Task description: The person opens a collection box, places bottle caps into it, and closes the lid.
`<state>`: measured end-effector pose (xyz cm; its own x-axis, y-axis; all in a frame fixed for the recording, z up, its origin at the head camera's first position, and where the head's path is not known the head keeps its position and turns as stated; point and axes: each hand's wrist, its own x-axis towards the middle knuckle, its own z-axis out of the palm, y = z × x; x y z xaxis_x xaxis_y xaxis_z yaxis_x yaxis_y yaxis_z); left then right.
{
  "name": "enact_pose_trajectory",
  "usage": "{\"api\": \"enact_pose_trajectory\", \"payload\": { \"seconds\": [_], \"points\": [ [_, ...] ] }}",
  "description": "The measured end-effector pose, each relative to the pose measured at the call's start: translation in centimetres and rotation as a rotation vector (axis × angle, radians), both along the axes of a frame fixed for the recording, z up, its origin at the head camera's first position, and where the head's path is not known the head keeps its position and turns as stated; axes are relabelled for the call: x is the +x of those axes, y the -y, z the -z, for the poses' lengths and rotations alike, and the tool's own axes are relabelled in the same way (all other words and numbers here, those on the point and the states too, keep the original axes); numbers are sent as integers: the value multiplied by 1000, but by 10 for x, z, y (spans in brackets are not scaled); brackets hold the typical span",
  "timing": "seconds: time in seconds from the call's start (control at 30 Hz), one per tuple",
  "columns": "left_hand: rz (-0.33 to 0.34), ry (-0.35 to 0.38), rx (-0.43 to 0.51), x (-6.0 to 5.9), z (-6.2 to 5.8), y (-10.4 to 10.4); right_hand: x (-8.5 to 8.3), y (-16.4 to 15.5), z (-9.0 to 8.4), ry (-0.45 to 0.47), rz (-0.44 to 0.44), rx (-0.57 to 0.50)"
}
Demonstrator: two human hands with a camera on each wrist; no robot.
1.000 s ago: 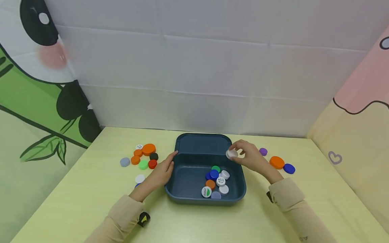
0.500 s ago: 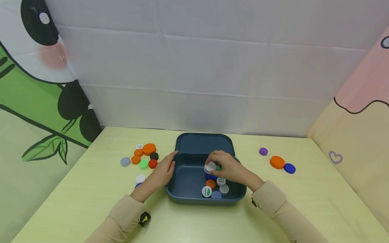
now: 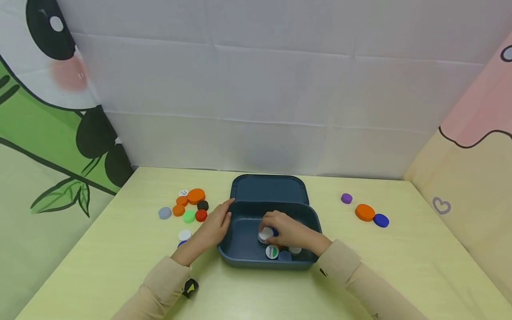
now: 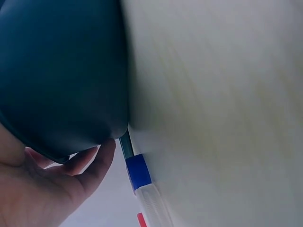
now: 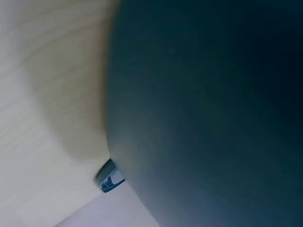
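white cap (image 3: 265, 234) sits pinched in the right hand (image 3: 289, 232), low inside the dark blue tray (image 3: 244, 255) and just beside the little heap of caps (image 3: 280, 253) already lying in its near corner. the left hand (image 3: 212, 226) rests flat against the tray's left wall with fingers straight, holding nothing, and the left wrist view shows the palm (image 4: 42, 189) pressed to that same dark wall. the right wrist view gives only the tray's side and a bit of table, so the pinch has to be read from the head view alone.

to my eye this is the setting-down step: the cap looks about to be let go among the others. the next move would call for easing the fingers apart without knocking the heap. more caps wait on the table (image 3: 120, 266): an orange cap (image 3: 364, 212), a blue cap (image 3: 381, 220) and a purple cap (image 3: 346, 198) on the right, and a mixed cluster (image 3: 190, 206) on the left.
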<state>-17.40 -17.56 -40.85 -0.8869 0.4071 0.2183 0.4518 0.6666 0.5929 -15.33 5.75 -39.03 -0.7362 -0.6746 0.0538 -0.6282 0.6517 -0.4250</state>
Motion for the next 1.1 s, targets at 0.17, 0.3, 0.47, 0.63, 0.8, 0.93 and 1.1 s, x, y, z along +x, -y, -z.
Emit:
{"api": "enact_pose_trajectory", "payload": {
  "seconds": [0.17, 0.3, 0.47, 0.63, 0.8, 0.93, 1.1],
  "points": [
    [5, -5, 3, 0, 0, 0, 0, 4, 3, -8, -19, 18],
    [3, -18, 0, 0, 0, -1, 1, 7, 3, -18, -28, 37],
    [-2, -18, 6, -1, 1, -1, 1, 8, 3, -42, -46, 52],
    [-2, -5, 3, -1, 1, -1, 2, 4, 0, -8, -31, 7],
    [0, 10, 1, -1, 2, 0, 3, -6, -9, -16, 3, -85],
    [3, 12, 1, -1, 2, 0, 1, -19, -16, -35, 43, -200],
    [4, 7, 3, -1, 2, 0, -5, -41, -23, -75, 126, -277]
  ]
}}
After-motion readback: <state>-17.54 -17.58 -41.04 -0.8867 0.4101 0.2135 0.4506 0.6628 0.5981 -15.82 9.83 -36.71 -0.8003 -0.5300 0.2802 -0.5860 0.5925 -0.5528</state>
